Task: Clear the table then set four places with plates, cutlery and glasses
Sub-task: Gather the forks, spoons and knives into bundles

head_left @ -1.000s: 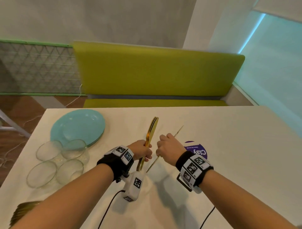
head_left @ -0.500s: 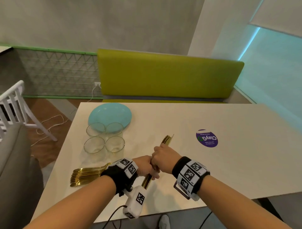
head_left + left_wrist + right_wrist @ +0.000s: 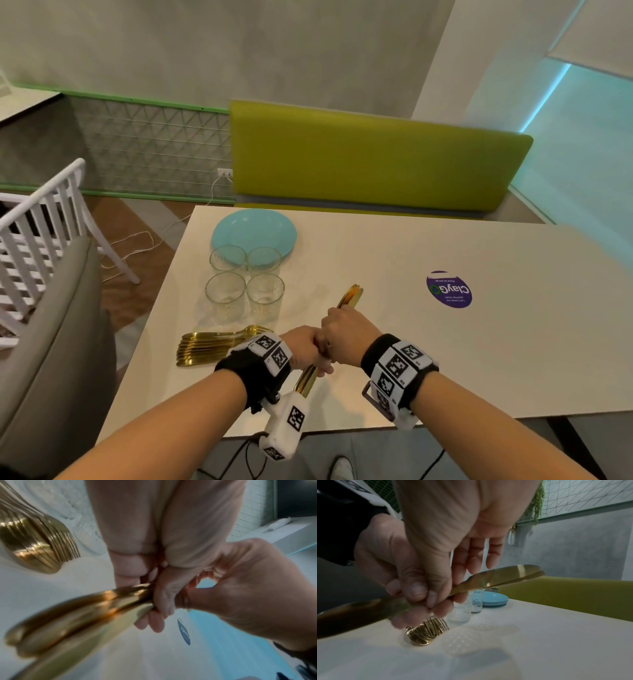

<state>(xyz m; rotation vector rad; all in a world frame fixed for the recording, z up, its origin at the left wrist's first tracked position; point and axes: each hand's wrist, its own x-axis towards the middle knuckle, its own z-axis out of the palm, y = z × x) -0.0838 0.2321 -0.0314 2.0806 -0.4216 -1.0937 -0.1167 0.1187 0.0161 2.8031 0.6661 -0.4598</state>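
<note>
A bundle of gold knives [image 3: 351, 296] slants over the near part of the white table [image 3: 462, 370]. My left hand [image 3: 306, 347] grips it round the handles. My right hand [image 3: 347, 330] closes on the same bundle just above, touching the left hand. In the right wrist view the blades [image 3: 501, 577] stick out past my right hand's fingers. A stack of gold forks [image 3: 212, 346] lies flat to the left of my hands. Several clear glasses [image 3: 226, 291] stand behind the forks. Stacked light blue plates [image 3: 253, 233] sit behind the glasses.
A round purple sticker [image 3: 449, 289] is on the table to the right. A yellow-green bench [image 3: 370, 161] runs along the far side. A white slatted chair [image 3: 37, 222] and a grey seat [image 3: 51, 342] stand at the left.
My right hand has brought the single knife it held apart into the bundle and now holds the bundle with the left. Both hands have come back toward the table's near edge.
</note>
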